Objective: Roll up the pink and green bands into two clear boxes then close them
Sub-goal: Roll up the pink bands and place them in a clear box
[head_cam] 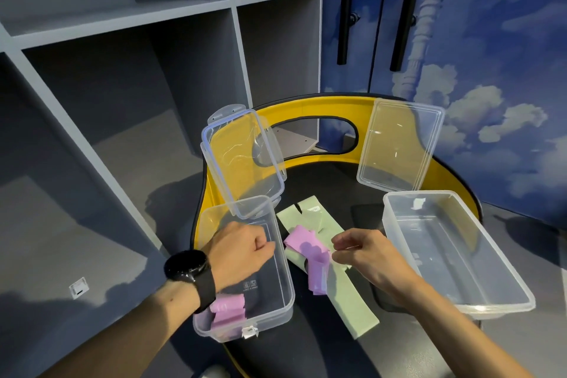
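Setting. A round table (322, 175) with a black top and a raised yellow rim (306, 107), the rim pierced at the far side by an oval opening (310, 138), stands on a grey floor (92, 239). To the left and behind rises a grey open shelving unit (147, 15), its square compartments divided by pale boards and shaded inside. To the right, a wall (497, 70) carries a printed blue sky with white clouds; two long black vertical bar handles (345, 6) are mounted on it. A small white square fitting (79, 287) lies on the floor at left.
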